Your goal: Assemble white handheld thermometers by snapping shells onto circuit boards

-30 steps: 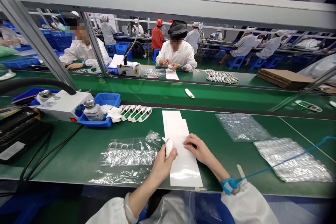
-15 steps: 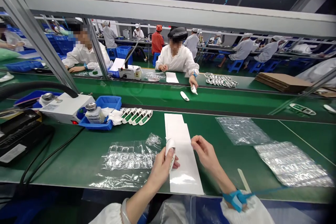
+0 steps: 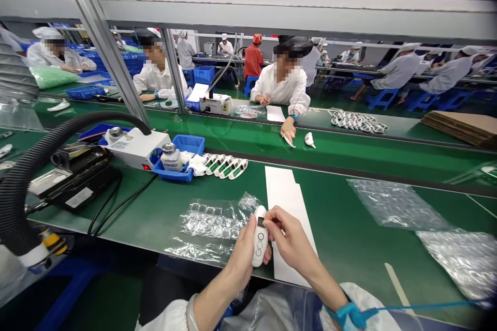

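Observation:
A white oval handheld device with a small dark window and round buttons is upright in my left hand, thumb along its side, fingers behind. My right hand pinches thumb and forefinger together at the window's right edge; whatever is between the fingertips is too small to make out. Beneath both hands lie white paper sheets. Left of the device, clear plastic film with rows of small square pieces rests on the green bench.
White half-shells with green circuit boards stand in a row beside a blue tray holding a metal-capped bottle. Bubble-like plastic sheets lie at right. Across the belt, a co-worker's hand touches a white part.
My right hand has moved left onto the device's window. The device has turned so its buttoned face shows. The view has swung left. Across the belt, the co-worker's hand is on another part.

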Tool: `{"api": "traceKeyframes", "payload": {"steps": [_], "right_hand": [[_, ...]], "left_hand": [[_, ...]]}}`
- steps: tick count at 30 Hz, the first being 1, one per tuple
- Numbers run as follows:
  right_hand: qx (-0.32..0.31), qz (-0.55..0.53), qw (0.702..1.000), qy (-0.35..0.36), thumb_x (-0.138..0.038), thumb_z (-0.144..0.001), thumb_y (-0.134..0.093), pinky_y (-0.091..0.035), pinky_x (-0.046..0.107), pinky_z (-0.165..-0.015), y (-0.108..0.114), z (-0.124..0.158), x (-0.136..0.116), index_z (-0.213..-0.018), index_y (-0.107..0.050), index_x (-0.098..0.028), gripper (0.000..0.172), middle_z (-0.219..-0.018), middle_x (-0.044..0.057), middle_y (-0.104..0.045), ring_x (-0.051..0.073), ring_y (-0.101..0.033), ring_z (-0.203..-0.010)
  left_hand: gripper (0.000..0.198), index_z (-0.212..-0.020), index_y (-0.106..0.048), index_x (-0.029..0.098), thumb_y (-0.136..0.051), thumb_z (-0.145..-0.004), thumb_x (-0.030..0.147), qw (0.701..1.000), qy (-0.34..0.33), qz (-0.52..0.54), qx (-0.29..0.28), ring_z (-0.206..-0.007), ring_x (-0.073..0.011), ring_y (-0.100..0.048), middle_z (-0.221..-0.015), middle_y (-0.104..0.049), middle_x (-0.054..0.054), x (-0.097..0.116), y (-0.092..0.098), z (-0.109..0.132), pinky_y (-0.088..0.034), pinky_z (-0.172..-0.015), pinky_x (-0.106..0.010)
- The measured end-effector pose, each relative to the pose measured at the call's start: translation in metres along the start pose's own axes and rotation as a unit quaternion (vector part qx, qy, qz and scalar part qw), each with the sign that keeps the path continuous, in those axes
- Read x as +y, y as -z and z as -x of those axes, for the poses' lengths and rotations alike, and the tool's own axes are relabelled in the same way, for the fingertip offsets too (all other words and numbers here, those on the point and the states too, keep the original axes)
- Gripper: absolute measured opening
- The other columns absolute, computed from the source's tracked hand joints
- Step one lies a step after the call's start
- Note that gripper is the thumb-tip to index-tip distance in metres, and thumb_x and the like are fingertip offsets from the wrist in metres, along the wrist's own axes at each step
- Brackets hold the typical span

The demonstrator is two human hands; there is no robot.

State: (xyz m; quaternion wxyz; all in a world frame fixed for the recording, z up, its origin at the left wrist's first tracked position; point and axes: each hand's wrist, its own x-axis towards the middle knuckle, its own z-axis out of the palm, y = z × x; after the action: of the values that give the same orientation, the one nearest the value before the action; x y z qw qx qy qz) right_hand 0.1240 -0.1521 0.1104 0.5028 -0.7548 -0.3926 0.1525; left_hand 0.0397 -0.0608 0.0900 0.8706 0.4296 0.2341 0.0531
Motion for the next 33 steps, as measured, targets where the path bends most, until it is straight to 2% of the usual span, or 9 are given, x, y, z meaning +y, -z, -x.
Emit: {"api": "traceKeyframes", "payload": {"steps": [13, 21, 33], "right_hand": [[-0.011, -0.018, 1.000, -0.014, -0.032, -0.095, -0.042, -0.040, 0.020, -0.055, -0.0058, 0.0003, -0.0024, -0.078, -0.047, -0.017, 0.024, -0.068, -0.001, -0.048, 0.008, -0.048, -0.056], [-0.007, -0.005, 1.000, -0.011, -0.033, -0.095, -0.042, -0.040, 0.020, -0.054, -0.0086, 0.0001, -0.0010, -0.079, -0.048, -0.017, 0.024, -0.069, -0.001, -0.049, 0.008, -0.049, -0.057], [-0.013, -0.027, 0.999, -0.025, -0.036, -0.095, -0.043, -0.040, 0.021, -0.053, -0.0113, -0.0001, -0.0026, -0.079, -0.048, -0.018, 0.025, -0.066, -0.002, -0.048, 0.009, -0.048, -0.054]], "left_hand": [[0.056, -0.071, -0.053, 0.014, -0.045, -0.081, 0.069, 1.000, 0.000, -0.001, 0.004, -0.038, -0.0077, -0.044, -0.044, -0.048, 0.003, -0.0019, 0.0066, 0.0041, -0.032, -0.039, -0.018], [0.069, -0.069, -0.055, 0.013, -0.035, -0.078, 0.078, 1.000, 0.000, -0.029, 0.002, -0.039, -0.0075, -0.042, -0.045, -0.046, 0.002, 0.0018, 0.0063, 0.0068, -0.028, -0.042, -0.019], [0.068, -0.070, -0.054, 0.014, -0.034, -0.078, 0.078, 1.000, -0.009, -0.027, 0.001, -0.040, -0.0077, -0.042, -0.045, -0.046, 0.002, 0.0012, 0.0081, 0.0085, -0.029, -0.042, -0.019]]}}
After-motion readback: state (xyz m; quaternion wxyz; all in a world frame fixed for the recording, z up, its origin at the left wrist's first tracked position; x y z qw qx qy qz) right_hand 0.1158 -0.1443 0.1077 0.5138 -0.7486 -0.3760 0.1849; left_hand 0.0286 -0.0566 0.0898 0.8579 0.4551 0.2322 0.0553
